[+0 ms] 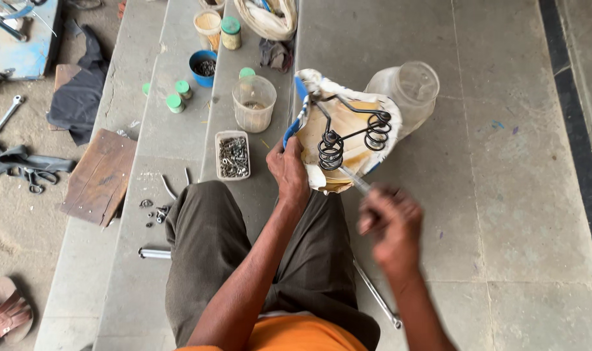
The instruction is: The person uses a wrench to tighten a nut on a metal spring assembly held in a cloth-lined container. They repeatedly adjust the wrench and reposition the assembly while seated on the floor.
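An upturned bicycle saddle (345, 135) rests over my knees, its cream underside and two black coil springs facing up. My left hand (288, 170) grips the saddle's left edge, by its blue trim. My right hand (391, 221), blurred by motion, is closed around the handle of a thin metal tool (355, 180) whose tip reaches under the springs.
A clear plastic jar (406, 92) lies behind the saddle. To the left on the concrete steps stand a tray of screws (233, 156), a clear cup (254, 104), a blue bowl (203, 67) and small green-capped jars (175, 103). A metal rod (376, 294) lies by my right leg.
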